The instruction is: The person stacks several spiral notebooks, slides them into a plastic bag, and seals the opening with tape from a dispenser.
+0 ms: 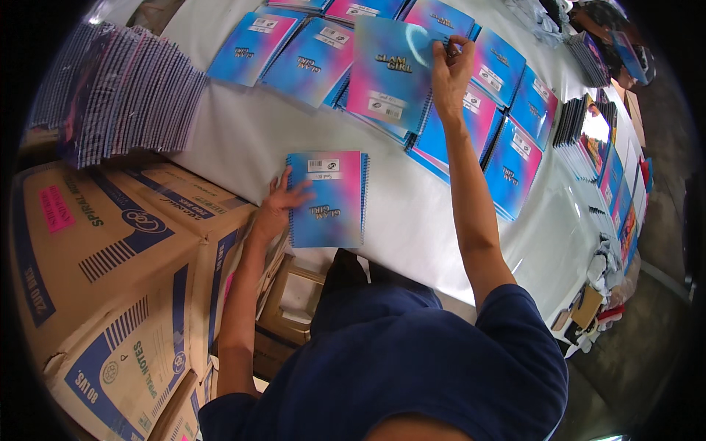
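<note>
Navy cloth shirt (pixel 419 353) nearest; I see the left hand (pixel 276 206) spread at the near blue-and-pink spiral notebook (pixel 334 195). The right hand (pixel 451 73) pinches a far matching notebook (pixel 390 79) near one corner; that slight hold could slip.

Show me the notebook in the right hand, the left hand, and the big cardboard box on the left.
Held notebook (pixel 387 79): head view, middle of its cover.
Left hand (pixel 277 203): head view, back of the hand.
Cardboard box (pixel 118 266): head view, a printed face.
</note>
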A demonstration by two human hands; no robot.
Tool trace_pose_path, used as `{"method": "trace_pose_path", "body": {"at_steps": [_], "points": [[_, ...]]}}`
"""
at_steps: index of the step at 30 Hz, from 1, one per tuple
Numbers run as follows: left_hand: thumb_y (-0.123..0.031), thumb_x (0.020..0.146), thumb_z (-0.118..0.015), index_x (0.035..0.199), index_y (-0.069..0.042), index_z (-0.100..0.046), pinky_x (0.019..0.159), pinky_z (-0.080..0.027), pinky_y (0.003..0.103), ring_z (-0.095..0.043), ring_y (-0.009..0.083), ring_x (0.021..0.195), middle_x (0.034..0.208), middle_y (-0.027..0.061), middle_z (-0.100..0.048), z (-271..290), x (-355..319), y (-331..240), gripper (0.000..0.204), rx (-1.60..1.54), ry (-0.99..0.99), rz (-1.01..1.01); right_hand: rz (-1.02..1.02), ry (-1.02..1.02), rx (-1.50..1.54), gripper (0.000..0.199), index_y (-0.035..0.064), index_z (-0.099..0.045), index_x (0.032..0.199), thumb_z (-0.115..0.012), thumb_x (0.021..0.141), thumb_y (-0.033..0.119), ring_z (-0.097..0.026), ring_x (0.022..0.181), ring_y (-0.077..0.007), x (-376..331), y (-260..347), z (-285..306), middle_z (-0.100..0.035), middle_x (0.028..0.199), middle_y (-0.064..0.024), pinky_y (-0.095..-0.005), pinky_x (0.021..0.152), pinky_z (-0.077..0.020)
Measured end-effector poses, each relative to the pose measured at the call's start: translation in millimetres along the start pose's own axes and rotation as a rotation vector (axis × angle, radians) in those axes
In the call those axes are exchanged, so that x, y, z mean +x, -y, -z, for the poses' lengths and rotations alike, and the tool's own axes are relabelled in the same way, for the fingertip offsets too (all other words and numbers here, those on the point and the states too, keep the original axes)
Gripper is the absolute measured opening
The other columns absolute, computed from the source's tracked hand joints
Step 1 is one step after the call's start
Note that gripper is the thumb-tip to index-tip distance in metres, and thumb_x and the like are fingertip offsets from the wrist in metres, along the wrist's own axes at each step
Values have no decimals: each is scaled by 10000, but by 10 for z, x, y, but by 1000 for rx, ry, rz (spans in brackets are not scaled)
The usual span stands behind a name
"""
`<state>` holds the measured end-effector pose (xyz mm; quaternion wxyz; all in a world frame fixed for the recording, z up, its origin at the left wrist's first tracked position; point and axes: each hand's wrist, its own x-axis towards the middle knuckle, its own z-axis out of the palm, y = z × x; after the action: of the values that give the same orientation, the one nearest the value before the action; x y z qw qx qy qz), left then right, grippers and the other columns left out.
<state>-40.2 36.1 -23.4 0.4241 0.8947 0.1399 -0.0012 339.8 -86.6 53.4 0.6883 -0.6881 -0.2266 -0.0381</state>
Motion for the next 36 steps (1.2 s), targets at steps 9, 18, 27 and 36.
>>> {"method": "trace_pose_path", "body": {"at_steps": [9, 18, 27, 36], "points": [[-136, 794, -669, 1454, -120, -332, 1125, -191, 407, -205, 331, 1412, 1513, 171, -268, -198, 233, -211, 741, -316, -368, 106, 143, 329, -437, 594, -21, -455, 1230, -759, 787, 231, -551, 1095, -334, -1592, 215, 170, -515, 1204, -235, -399, 925, -451], [-106, 698, -719, 1437, -163, -367, 1138, -135, 470, -147, 388, 1421, 1544, 144, -203, -309, 232, -116, 821, -70, -297, 68, 333, 274, -973, 296, 8, -608, 1113, -622, 819, 39, -572, 1148, -306, -1844, -330, 1002, -592, 1226, -172, -435, 956, -475], [-209, 930, -540, 1383, -136, -459, 1142, -118, 429, -129, 353, 1431, 1547, 106, -219, -400, 234, 46, 465, -104, -346, 67, 371, 156, -1161, 339, 27, -611, 1138, -610, 800, -5, -582, 1144, -301, -1878, -152, 899, -594, 1233, -172, -448, 973, -462], [-273, 924, -571, 1430, -40, -347, 1134, -158, 373, -159, 296, 1425, 1527, 123, -249, -142, 260, 4, 601, -635, -206, 92, 478, 450, -859, 414, 31, -625, 1122, -622, 708, 28, -597, 1122, -254, -2717, 654, 408, -627, 1191, -122, -412, 960, -477]]}}
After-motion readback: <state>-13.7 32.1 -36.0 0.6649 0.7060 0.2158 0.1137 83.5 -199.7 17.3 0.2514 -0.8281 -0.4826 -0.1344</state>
